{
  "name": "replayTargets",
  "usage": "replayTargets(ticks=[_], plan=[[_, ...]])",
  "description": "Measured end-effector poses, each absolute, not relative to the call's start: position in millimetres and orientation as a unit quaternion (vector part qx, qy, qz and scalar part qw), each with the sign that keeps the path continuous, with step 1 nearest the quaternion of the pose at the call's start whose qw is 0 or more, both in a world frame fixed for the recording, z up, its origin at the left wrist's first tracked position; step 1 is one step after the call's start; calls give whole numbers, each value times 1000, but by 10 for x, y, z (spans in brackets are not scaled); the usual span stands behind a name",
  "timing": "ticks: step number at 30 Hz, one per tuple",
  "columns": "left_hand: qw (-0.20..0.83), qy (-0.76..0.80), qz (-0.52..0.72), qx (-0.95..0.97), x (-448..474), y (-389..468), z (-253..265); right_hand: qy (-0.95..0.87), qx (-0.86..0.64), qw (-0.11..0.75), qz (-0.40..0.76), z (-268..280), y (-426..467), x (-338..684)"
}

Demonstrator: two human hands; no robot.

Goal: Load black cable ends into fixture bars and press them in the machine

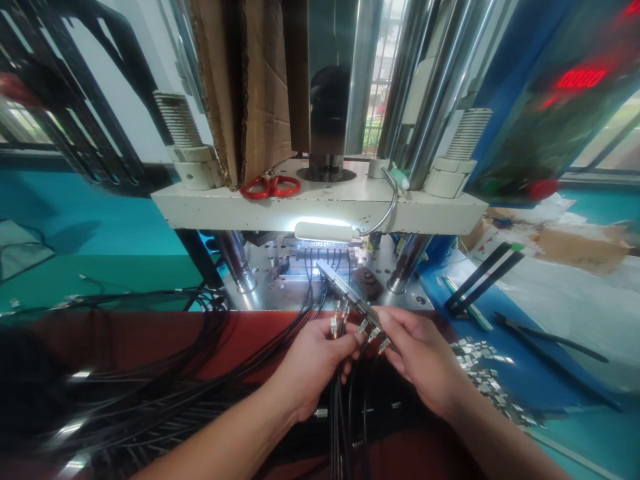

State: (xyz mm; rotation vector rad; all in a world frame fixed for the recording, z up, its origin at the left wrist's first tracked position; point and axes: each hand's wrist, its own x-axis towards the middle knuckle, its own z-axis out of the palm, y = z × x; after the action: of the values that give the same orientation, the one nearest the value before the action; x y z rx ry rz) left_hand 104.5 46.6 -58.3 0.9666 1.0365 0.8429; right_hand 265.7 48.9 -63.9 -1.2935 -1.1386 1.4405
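A narrow metal bar (pixel 353 298) is tilted in front of the press, with several cable ends with metal connectors (pixel 373 335) along its lower edge. My right hand (pixel 423 353) grips the bar's near end between thumb and fingers. Closed in a pinch, my left hand (pixel 320 363) holds one of the black cables (pixel 336 427) by its connector end, just under the bar. The cables hang down below both hands. Behind the bar, under a lit lamp (pixel 325 231), more cables run into a metal fixture (pixel 325 255) on the press bed.
Red-handled scissors (pixel 271 187) lie on the white press plate (pixel 425 212). Bundled black cables (pixel 165 387) cover the left of the red-brown surface. Small metal connectors (pixel 487 373) are piled at the right, near black-handled pliers (pixel 545 333) on a blue mat. Steel pillars (pixel 237 260) flank the fixture.
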Motion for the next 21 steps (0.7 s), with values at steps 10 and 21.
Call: replayTargets(ticks=[10,21], plan=[[680,446,381,440,1031,472,-609,-514,-517,415,545,-634,478,2643],[673,473,381,423,1050,460,-664,-578,-543,381,475,-601,434,2611]])
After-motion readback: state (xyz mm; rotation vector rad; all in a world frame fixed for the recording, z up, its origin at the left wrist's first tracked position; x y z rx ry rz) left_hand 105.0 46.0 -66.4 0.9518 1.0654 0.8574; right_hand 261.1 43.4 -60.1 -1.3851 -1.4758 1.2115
